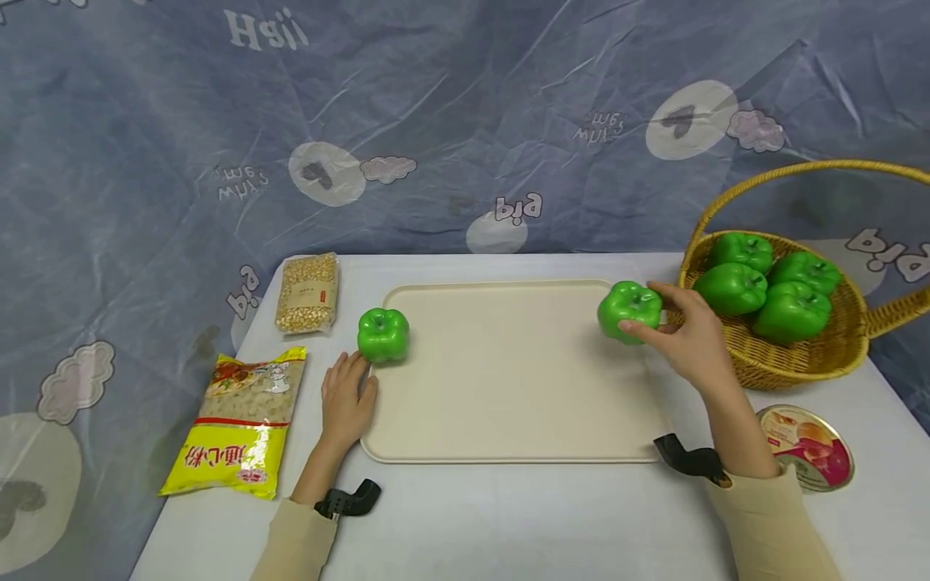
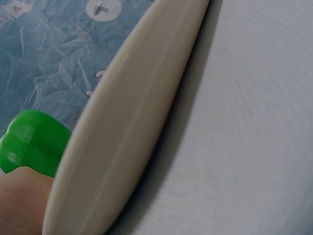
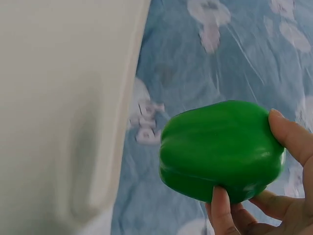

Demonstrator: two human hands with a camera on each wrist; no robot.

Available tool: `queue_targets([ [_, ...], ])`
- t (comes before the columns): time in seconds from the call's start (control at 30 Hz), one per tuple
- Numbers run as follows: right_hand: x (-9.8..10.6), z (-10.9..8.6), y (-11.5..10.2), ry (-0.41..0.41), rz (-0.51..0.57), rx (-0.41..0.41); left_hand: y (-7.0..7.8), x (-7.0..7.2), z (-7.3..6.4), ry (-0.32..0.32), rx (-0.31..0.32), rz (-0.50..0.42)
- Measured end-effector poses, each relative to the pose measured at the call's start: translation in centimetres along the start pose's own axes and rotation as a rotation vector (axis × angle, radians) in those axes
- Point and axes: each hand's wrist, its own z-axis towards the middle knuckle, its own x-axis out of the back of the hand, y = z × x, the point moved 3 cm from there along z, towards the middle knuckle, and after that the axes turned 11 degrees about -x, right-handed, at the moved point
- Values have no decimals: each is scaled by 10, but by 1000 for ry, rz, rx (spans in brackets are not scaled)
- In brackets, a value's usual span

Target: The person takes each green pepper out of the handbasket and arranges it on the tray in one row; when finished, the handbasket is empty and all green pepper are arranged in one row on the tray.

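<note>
My right hand (image 1: 693,339) holds a green bell pepper (image 1: 626,307) between thumb and fingers, over the right side of a cream tray (image 1: 501,379). In the right wrist view the same bell pepper (image 3: 220,147) is gripped at one end, its rounded body pointing toward the tray side. A second green bell pepper (image 1: 383,335) sits at the tray's upper left corner. Just below that pepper, my left hand (image 1: 347,401) rests with relaxed fingers beside the tray's left edge, fingertips close to the pepper. The left wrist view shows the tray's rim (image 2: 122,112) beside the hand.
At the right stands a wicker basket (image 1: 799,367) with a tall handle and several green bell peppers (image 1: 792,311) inside. A round tin (image 1: 806,448) lies below it. On the left are a bag of yellow kernels (image 1: 307,294) and a yellow food packet (image 1: 240,424).
</note>
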Motion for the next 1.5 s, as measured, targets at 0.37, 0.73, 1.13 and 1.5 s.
queue_targets([
  [0.37,-97,8,-62,-302,78,82,0,1,2,-5,-7,-7],
  [0.73,-161,5,-115,-443,134,126,2,-1,1,-3,-15,-27],
  [1.13,-196,3,-127,-460,36,167,0,-1,0,-3,-15,-36],
  [1.5,-209,7,-128,-503,-8,140,-2,0,1,17,-24,-18],
])
